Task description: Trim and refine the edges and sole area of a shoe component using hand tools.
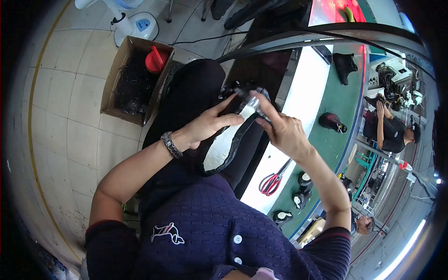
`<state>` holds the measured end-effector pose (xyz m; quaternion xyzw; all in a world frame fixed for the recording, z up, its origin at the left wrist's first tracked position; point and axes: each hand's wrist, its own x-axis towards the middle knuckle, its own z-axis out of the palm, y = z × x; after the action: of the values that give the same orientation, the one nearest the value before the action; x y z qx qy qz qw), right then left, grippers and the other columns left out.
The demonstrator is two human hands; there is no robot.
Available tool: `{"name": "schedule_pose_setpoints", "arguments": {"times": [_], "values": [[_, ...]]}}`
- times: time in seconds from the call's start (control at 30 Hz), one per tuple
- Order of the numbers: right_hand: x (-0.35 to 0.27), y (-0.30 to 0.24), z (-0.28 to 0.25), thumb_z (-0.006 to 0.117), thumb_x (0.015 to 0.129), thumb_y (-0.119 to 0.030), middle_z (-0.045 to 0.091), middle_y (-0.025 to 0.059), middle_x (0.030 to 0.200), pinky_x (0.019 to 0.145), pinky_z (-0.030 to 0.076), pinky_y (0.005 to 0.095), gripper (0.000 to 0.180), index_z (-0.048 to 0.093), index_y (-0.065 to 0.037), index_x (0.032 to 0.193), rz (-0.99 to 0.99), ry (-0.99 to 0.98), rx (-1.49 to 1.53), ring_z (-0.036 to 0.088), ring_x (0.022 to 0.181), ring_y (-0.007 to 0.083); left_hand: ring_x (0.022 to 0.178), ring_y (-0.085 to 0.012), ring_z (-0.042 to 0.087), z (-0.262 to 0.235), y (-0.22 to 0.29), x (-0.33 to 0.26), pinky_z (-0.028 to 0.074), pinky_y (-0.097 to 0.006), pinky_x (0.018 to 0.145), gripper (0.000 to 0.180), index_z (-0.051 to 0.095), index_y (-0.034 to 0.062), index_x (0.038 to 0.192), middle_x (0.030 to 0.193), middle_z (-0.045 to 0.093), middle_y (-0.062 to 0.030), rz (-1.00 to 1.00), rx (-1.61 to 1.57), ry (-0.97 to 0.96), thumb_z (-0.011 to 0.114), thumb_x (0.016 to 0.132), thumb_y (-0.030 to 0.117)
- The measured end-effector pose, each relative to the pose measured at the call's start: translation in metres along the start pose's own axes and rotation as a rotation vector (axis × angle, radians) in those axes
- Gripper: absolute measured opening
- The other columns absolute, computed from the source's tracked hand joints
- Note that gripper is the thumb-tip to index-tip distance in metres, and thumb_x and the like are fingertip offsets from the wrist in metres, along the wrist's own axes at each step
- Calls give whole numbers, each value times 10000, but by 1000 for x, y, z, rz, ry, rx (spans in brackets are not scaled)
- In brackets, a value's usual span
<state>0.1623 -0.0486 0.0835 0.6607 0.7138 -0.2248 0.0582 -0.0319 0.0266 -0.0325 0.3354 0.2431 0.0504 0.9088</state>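
Note:
A black shoe upper with a white underside (220, 148) lies sole-up over my lap, its heel end toward me. My left hand (210, 123) grips the shoe from its left side, thumb laid across the white sole. At the far end of the shoe, my right hand (285, 130) is closed with bent fingers round a small silvery metal tool (252, 101). The tool touches or nearly touches the black edge there. Motion blurs its tip, so its exact kind does not show.
Red-handled scissors (270, 184) lie on the white bench (298, 100) at my right. Beyond it, a green conveyor belt (311, 151) carries several black shoes. At left, a cardboard box (110, 88) holds black scraps and a red container (155, 61). Two people are across the belt.

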Motion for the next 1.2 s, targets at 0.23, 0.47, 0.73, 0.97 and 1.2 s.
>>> {"name": "schedule_pose_setpoints", "arguments": {"times": [0.23,0.47,0.73,0.97,1.2], "values": [[-7,-18,1,621,918,-176,632,153,699,471,471,421,695,245,-230,1500,-115,366,239,615,521,315,1215,-153,490,0,11,-10,400,-293,1014,806,167,118,1548,1378,483,-108,-34,32,-24,648,916,254],[-9,-25,-13,597,932,-169,626,144,684,476,489,392,691,225,-218,1513,12,69,142,617,515,282,1179,-146,505,-9,7,-9,393,-283,1009,902,168,121,1550,1359,491,-97,-78,-43,-64,722,842,194],[-7,-33,-13,585,940,-173,619,129,653,445,492,384,620,297,-219,1487,92,-23,22,629,501,279,1277,-171,426,-12,-3,-18,332,-313,1068,945,81,134,1559,1429,416,-101,-92,-157,-90,709,862,252],[-7,-27,15,621,919,-164,639,128,669,483,484,400,673,278,-228,1494,124,-130,64,626,503,284,1359,-202,340,3,-15,-30,241,-357,1131,918,69,140,1559,1476,365,-111,-70,-162,21,678,890,296],[-25,-46,22,533,977,-252,620,139,650,391,473,327,651,172,-301,1517,-34,26,229,605,450,237,1382,-183,312,-8,-37,-43,261,-343,1126,882,22,142,1558,1519,283,-108,-1,-352,-134,619,939,336]]}}
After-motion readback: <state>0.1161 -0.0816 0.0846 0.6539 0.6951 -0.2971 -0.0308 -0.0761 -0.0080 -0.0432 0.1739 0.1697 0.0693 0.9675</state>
